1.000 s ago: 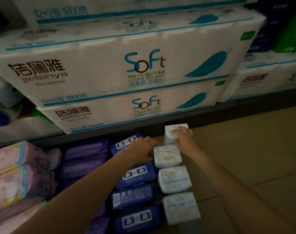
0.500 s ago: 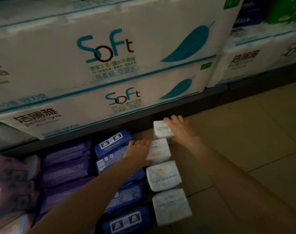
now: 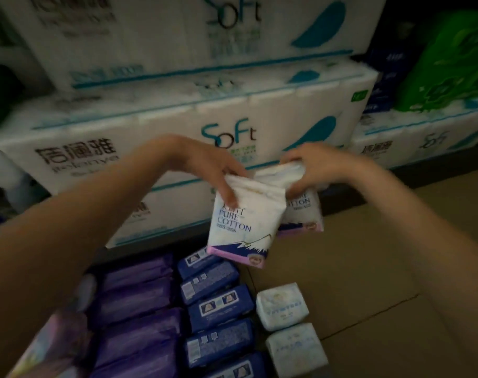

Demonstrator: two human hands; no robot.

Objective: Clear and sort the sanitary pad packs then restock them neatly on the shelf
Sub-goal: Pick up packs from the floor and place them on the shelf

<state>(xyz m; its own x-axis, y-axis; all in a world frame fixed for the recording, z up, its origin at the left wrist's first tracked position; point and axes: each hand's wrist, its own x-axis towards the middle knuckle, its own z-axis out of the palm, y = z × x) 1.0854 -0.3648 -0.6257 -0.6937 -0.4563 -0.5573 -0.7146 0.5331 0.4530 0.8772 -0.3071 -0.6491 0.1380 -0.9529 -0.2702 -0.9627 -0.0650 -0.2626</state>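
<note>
Large white tissue bales (image 3: 194, 124) printed "Soft" with a teal feather are stacked along the back, filling the upper part of the view; a green package (image 3: 450, 64) sits among the stock at the upper right. Below them the tan floor (image 3: 368, 282) carries the sorted packs in rows running from its near edge toward the foot of the bales. Toward the left edge lies a row of purple packs (image 3: 139, 315), with a pink pack (image 3: 49, 347) blurred at the near left corner. Just beside the purple row runs a row of dark blue packs (image 3: 218, 306), touching one another end to end. To the right of the blue row, two small white packs (image 3: 282, 305) lie on the floor near its near edge, one behind the other. Above the far end of these rows, both hands hold white packs in the air, clear of the floor. The left hand (image 3: 218, 170) grips the top of a white pack marked "PURE COTTON" (image 3: 240, 222), fingers curled over its upper edge, the pack hanging with its lilac band downward. The right hand (image 3: 311, 165) clamps the top of a second white pack (image 3: 303, 211), which touches the first and sits partly behind it.
</note>
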